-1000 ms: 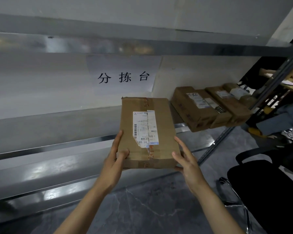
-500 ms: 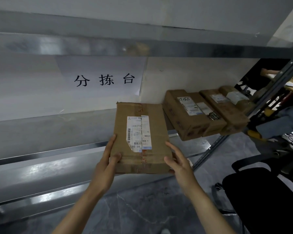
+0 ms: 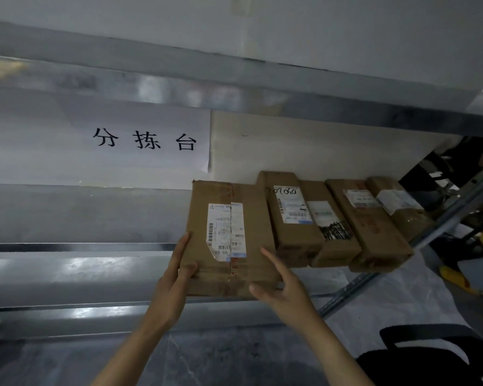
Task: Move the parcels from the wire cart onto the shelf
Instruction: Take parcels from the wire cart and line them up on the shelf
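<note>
Parcel (image 3: 229, 235) label print blurred; office chair (image 3: 435, 355) cut off lower right.

Parcel depot: labelled cartons (image 3: 304, 215), steel shelf (image 3: 95, 271)

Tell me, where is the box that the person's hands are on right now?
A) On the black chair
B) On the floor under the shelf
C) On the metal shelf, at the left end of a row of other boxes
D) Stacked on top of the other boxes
C: the box lies on the metal shelf, left of the row of other boxes, with the left hand and right hand at its near corners.
</note>
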{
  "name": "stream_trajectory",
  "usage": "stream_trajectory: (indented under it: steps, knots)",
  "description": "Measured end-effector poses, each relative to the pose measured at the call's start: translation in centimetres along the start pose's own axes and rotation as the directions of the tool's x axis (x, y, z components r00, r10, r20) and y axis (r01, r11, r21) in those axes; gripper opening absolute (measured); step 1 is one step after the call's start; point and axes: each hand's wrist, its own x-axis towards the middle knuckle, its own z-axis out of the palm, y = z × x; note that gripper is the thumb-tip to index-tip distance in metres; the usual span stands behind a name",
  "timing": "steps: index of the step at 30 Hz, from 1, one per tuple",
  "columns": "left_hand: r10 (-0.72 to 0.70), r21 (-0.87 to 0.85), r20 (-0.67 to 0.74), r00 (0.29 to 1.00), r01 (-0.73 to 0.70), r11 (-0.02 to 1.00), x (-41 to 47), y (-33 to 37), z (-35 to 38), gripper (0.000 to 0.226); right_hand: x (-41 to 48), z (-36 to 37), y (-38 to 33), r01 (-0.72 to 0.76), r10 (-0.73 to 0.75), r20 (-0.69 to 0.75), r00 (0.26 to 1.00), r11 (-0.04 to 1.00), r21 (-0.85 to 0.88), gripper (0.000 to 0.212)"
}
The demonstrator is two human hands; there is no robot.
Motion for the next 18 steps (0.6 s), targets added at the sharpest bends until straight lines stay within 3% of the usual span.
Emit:
stream_trajectory:
  steps: [5, 10, 14, 18]
  knots:
    - [-0.059, -0.013, -0.06, 0.996, 0.059, 0.998, -0.3, -1.3, 1.9, 0.044, 0.9, -1.8, 1.6, -0.001, 0.012, 0.101, 0.995, 0.993, -0.115, 0.065]
    - [-0.104, -0.011, -0.069, 0.992, 0.103, 0.995, 0.1, -3.0, 2.3, 0.062, 1.9, -2.0, 2.4, 0.002, 0.03, 0.154, 0.988, 0.979, -0.203, 0.064]
    - [-0.131, -0.035, 0.011, 0.991, 0.132, 0.991, 0.7, -3.5, 2.0, 0.075, 2.9, -1.7, 2.9, 0.021, 0.022, 0.167, 0.986, 0.967, -0.255, 0.064]
    - [-0.078, 0.034, 0.136, 0.988, 0.074, 0.997, 2.3, -3.9, 1.7, 0.1, 3.9, -1.1, 3.4, 0.031, 0.005, 0.097, 0.995, 0.933, -0.358, 0.061]
